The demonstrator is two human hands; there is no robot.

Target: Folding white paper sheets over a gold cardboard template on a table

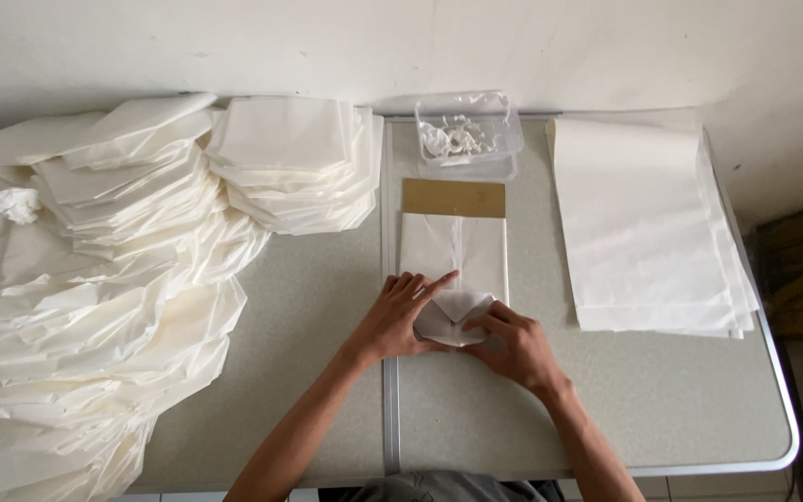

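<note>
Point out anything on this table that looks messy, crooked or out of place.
The big heap of folded white paper bags at the left has slumped and spills over the table edge, unlike the neat stack of flat sheets at the right. A crumpled wad of paper sits on the heap. Nothing else stands out.
</note>
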